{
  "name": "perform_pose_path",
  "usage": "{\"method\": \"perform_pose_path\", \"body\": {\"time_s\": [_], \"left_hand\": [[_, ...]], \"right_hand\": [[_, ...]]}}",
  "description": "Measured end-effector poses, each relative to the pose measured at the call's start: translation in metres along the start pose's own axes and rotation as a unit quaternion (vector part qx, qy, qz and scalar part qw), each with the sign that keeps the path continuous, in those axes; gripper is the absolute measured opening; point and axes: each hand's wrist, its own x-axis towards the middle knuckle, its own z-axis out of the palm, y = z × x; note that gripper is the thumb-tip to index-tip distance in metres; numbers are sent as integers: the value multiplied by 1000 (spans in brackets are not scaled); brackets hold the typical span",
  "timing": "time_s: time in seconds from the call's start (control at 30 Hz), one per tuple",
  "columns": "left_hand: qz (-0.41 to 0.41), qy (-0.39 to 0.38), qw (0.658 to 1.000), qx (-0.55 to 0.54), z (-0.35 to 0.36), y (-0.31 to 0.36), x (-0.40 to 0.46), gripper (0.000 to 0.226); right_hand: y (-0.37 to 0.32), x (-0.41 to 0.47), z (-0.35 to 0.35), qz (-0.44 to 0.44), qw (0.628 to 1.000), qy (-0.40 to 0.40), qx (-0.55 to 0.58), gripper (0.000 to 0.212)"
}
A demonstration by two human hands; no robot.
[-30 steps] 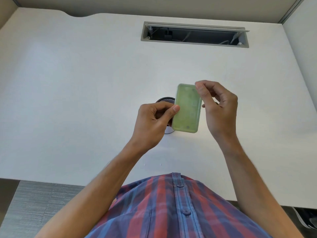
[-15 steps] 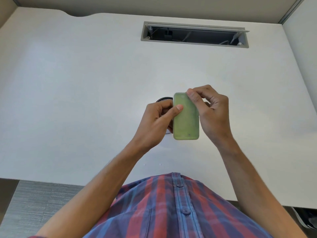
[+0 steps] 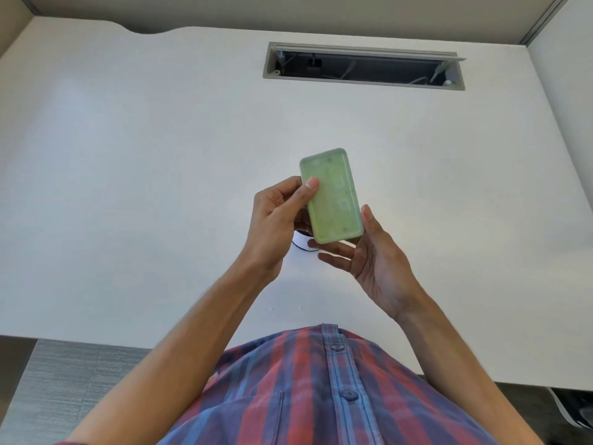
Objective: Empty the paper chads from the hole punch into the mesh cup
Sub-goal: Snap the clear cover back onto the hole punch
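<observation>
The hole punch (image 3: 332,195) is a pale green rounded rectangle, held upside down above the desk with its flat underside facing me. My left hand (image 3: 277,220) grips its left edge, thumb pressed on the underside. My right hand (image 3: 373,261) is open, palm up, with fingertips under the punch's near end and thumb beside its right edge. The mesh cup (image 3: 303,244) stands on the desk directly below, almost wholly hidden by my hands and the punch; only a sliver of its lower rim shows.
A white desk (image 3: 144,187) spreads around my hands. A recessed cable tray (image 3: 362,65) with wires is open at the back. Two tiny white specks (image 3: 300,308) lie near the front edge. Partition walls rise at the back and right.
My right hand let go of the punch's top edge and dropped below its near end, opening palm up. The punch tilted and rose slightly, its far end swinging away from me.
</observation>
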Motion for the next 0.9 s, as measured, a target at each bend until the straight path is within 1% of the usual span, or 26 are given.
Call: {"method": "perform_pose_path", "body": {"time_s": [0.13, 0.23, 0.3, 0.37, 0.4, 0.5, 0.67, 0.7, 0.73, 0.77, 0.83, 0.9], "left_hand": [[26, -7, 998, 48, -3, -3, 2, 30], [56, 19, 992, 108, -4, -2, 4, 20], [62, 49, 989, 127, -5, 0, 5, 19], [60, 58, 988, 128, -4, 4, 4, 24], [58, 51, 990, 121, -4, 5, 3, 29], [30, 30, 996, 74, -4, 8, 3, 38], [-23, -16, 1000, 7, -7, 9, 5, 24], [-32, -25, 999, -9, -8, 9, 5, 24], [-39, -33, 998, -25, -10, 9, 6, 25], [-43, -40, 998, -37, -11, 9, 7, 27], [-41, -53, 997, -48, -12, 9, 7, 30], [-37, -70, 996, -49, -12, 8, 7, 34]], "right_hand": [[0, -2, -1, -13, 1000, -4, 2, 44], [1, -5, 1, -31, 999, 17, -11, 43], [3, -6, 2, -59, 997, 31, -44, 43], [5, -7, 2, -108, 986, 52, -118, 39], [6, -8, 3, -140, 975, 63, -164, 37], [9, -8, 5, -215, 929, 97, -285, 44], [12, -9, 3, -267, 851, 144, -428, 50], [12, -8, 2, -272, 843, 146, -441, 53], [10, -8, 2, -269, 843, 148, -442, 57], [8, -7, 1, -255, 854, 147, -429, 62], [2, -6, 0, -211, 890, 134, -381, 73], [-4, -4, -1, -183, 916, 104, -341, 79]]}}
